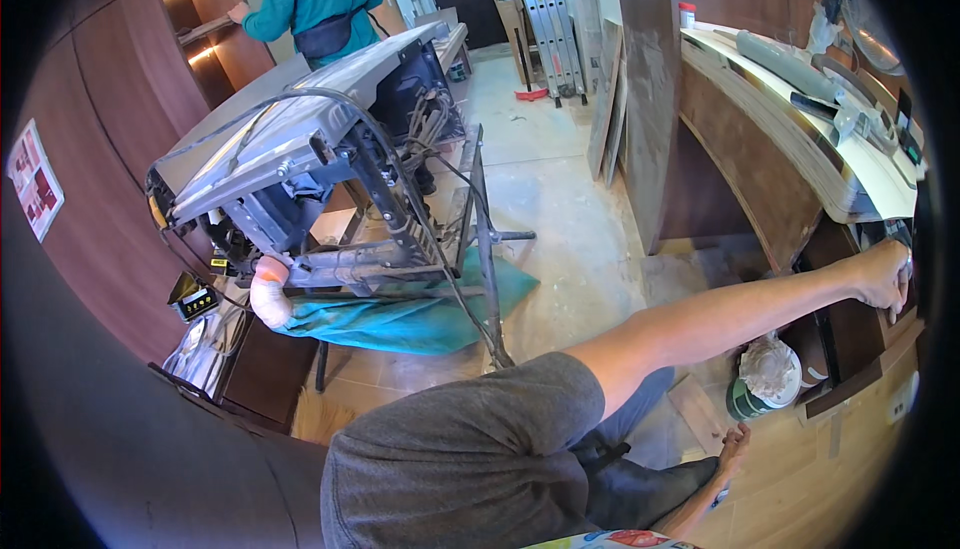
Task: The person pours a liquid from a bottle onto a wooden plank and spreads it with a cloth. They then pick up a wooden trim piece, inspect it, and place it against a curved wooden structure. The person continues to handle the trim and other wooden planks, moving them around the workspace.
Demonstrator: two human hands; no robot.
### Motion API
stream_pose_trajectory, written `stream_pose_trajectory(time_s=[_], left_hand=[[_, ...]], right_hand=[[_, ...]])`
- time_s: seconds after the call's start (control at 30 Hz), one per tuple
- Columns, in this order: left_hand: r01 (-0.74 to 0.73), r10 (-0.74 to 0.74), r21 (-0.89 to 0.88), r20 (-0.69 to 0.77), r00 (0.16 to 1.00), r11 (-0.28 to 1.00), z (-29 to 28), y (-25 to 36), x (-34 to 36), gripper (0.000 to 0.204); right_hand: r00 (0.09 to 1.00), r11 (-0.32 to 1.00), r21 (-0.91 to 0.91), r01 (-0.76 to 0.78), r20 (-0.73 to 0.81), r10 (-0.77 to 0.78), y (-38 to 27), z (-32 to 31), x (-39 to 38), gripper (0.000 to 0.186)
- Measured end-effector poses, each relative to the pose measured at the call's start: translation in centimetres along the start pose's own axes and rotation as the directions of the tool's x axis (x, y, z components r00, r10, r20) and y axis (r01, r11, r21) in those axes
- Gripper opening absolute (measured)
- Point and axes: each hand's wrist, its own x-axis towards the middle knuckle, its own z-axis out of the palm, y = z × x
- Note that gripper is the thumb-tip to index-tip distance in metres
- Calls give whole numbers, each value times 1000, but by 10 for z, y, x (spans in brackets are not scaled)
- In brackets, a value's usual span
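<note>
A round bucket [745, 403], green-sided with a white rim, is seen on the floor with a crumpled off-white wad [768, 365] heaped at its top, and just beside it, to its left, a flat, pale brown board [695, 413] is laid. The right hand [734, 449] is held near both, below the bucket in the view, with its fingers loosely curled. To the bucket's upper right, a dark reddish-brown cabinet panel [850, 323] is approached by the left hand [884, 277], whose fingers are pointed downward; whether it is touched cannot be told.
</note>
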Motion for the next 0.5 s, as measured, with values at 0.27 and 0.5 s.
stream_pose_trajectory(time_s=[0.27,0.5], left_hand=[[-149,150,46,-29,988,988,-5,20,-20,46],[-237,230,187,61,971,953,-10,29,-25,47]], right_hand=[[999,992,118,43,-3,-43,2,-2,-1,36],[999,996,91,24,-31,-21,-12,-12,-15,37]])
